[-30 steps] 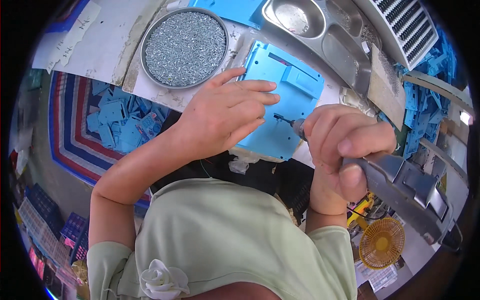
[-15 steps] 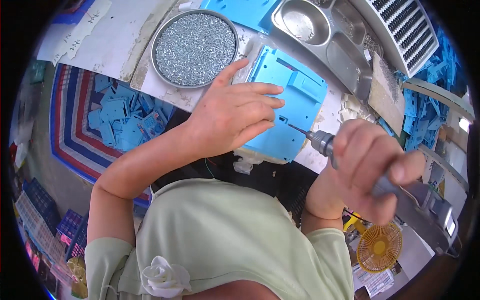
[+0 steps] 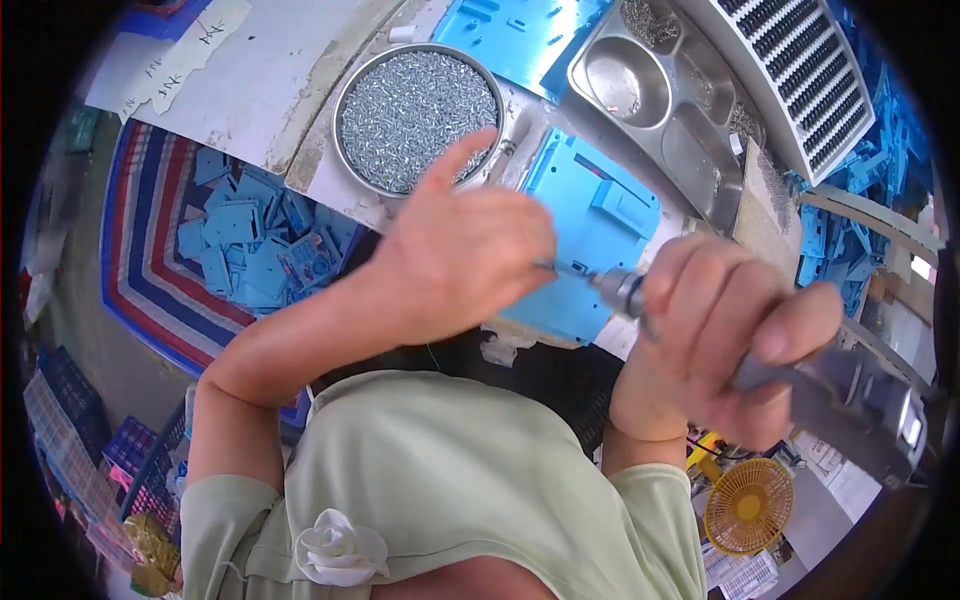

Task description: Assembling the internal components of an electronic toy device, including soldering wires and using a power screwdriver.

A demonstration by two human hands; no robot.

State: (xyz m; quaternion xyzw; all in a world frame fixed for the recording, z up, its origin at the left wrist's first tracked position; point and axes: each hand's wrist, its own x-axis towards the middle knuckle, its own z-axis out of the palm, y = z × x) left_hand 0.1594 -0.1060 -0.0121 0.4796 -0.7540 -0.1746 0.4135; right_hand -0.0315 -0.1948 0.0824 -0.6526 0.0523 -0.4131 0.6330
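A grey electric screwdriver is in my right hand, its silver chuck and thin bit directed left. At the bit's tip, the fingers of my left hand are pinched together; whatever they hold is too small and blurred to name. My left thumb sticks out over the near edge of a round metal dish heaped with small silver screws. Beneath the bit and partly behind my left fingers lies a light blue plastic panel with a raised block and small holes.
Another blue panel lies beyond the dish. Right of it stand a compartmented steel tray and a white rack with dark rows. Blue parts fill a striped bag at left. A yellow fan stands lower right.
My left fingers, spread over the blue panel before, have closed together at the screwdriver bit's tip. The screwdriver has shifted slightly left. The whole view has shifted a little.
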